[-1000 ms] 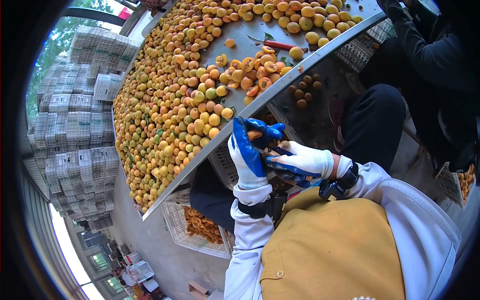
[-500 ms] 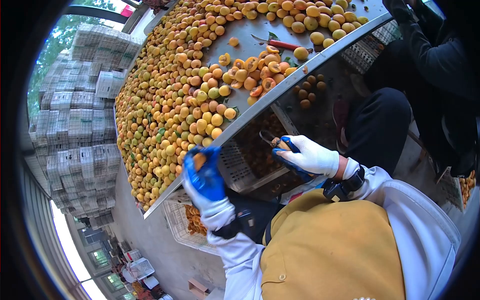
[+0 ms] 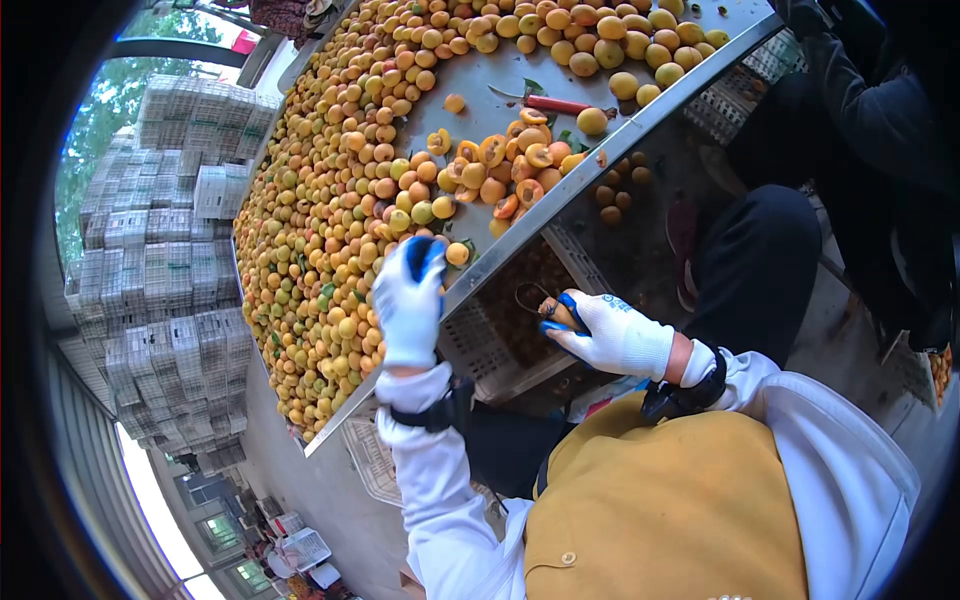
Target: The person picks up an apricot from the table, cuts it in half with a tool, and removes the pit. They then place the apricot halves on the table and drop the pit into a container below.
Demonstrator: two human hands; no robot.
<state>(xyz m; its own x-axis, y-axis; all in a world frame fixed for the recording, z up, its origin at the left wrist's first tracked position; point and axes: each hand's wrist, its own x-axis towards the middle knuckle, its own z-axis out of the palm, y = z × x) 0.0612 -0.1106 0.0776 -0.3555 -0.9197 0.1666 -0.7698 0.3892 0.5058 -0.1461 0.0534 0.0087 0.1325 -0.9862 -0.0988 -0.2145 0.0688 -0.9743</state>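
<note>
The left hand [image 3: 408,300], in a white glove with blue palm, was stretched over the metal rim of the counter [image 3: 560,195] toward the heap of apricots [image 3: 340,210], its blue fingertips curled down just above a fruit near the edge; whether they had closed on one could not be told. The right hand [image 3: 610,335] waited below the rim, fingers pinched around the wooden handle of a small pitting knife [image 3: 548,308], its thin curved blade pointing toward a crate of pits [image 3: 520,310]. To do this pick well, the left fingers should have settled on one firm apricot at the near edge instead of digging into the pile, so neighbours did not roll off, while the knife stayed low and turned away from the reaching arm. Halved apricots [image 3: 505,160] lay farther up the counter beside a red-handled tool [image 3: 555,103].
</note>
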